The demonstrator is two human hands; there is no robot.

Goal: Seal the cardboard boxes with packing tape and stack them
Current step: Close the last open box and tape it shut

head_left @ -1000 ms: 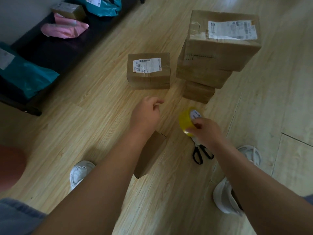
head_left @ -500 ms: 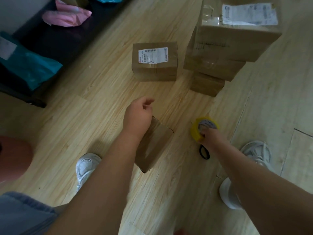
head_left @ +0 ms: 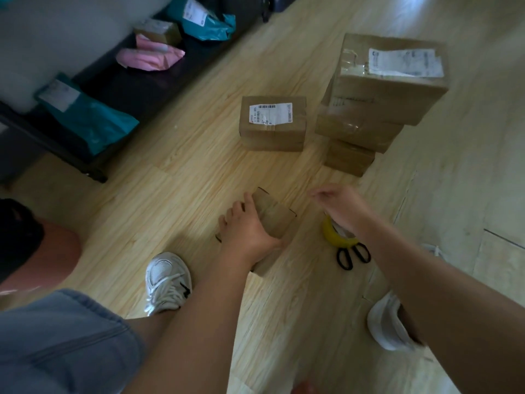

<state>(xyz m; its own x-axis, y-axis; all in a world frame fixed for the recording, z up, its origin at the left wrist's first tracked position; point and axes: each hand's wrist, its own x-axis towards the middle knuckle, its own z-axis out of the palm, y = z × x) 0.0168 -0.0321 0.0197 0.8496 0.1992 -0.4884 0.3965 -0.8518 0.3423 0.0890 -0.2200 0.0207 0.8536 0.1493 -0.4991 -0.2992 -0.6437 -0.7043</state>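
Note:
A small brown cardboard box (head_left: 277, 218) lies on the wood floor between my feet. My left hand (head_left: 247, 230) rests on its left side, fingers wrapped over the near edge. My right hand (head_left: 342, 204) hovers blurred just right of the box, fingers loose and holding nothing. Under its wrist the yellow tape roll (head_left: 336, 238) sits on the floor, touching black-handled scissors (head_left: 353, 255). Farther off stands a labelled box (head_left: 272, 129) on another one, and to its right a stack of three boxes (head_left: 380, 103) with a large labelled one on top.
A dark low bench (head_left: 136, 89) along the left wall carries teal and pink mailer bags and a small box. My white shoes (head_left: 167, 282) (head_left: 390, 322) flank the work spot. A paler floor panel edge runs at the right.
My right hand set the tape roll down beside the scissors, let go and lifted toward the small box. My left hand dropped from above onto the box.

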